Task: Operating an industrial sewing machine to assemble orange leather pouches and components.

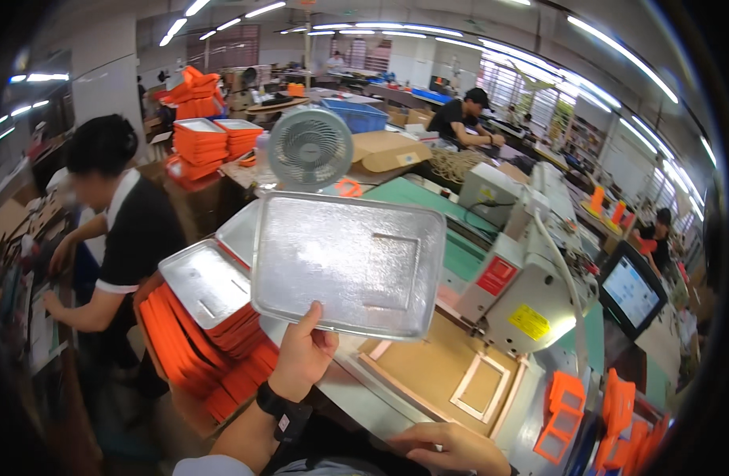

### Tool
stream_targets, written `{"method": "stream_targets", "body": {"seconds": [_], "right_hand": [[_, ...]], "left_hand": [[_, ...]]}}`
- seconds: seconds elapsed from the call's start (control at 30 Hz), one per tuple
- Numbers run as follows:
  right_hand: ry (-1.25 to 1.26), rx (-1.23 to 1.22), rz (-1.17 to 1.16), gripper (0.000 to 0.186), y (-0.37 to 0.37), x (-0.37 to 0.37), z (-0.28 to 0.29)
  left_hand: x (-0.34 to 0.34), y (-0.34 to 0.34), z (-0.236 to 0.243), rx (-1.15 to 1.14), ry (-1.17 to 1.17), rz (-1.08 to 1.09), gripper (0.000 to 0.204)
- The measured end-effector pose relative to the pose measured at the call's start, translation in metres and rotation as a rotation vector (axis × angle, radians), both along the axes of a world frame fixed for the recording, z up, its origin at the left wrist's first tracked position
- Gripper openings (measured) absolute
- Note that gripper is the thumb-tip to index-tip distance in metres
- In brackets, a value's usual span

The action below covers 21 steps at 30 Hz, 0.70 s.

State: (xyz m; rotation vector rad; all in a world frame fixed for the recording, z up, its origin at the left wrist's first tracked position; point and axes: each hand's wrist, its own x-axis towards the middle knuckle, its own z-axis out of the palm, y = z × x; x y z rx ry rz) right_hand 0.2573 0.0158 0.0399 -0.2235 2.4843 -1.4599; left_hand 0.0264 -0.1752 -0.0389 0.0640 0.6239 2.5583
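Note:
My left hand holds up a silver, foil-faced rectangular panel by its lower edge, thumb on the face toward me. The panel has rounded corners, a thin rim and a rectangular outline pressed into its right half. What backs it is hidden. My right hand lies low at the table's front edge, fingers loosely stretched and holding nothing. Just beyond it sits a tan template board with pale raised edges and a small rectangular frame. The board lies under the head of a large sewing machine.
Left of the panel stands a stack of orange pieces, a similar silver panel on top. Orange frames lie at right, below a monitor. A fan stands behind. A co-worker works close on the left.

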Motion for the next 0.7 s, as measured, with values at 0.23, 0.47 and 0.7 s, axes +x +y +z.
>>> {"method": "stream_targets", "body": {"seconds": [0.23,0.47,0.7], "right_hand": [[-0.028,0.002,-0.04,0.025,0.003,0.003,0.002],[0.017,-0.06,-0.013,0.022,0.007,-0.001,-0.016],[-0.051,-0.089,-0.041,0.023,0.008,-0.004,-0.018]], "left_hand": [[-0.031,-0.009,-0.014,0.568,-0.159,-0.506,0.055],[-0.026,-0.025,-0.013,0.731,-0.184,-0.593,0.066],[-0.026,-0.027,-0.027,0.887,-0.152,-0.695,0.052]]}}
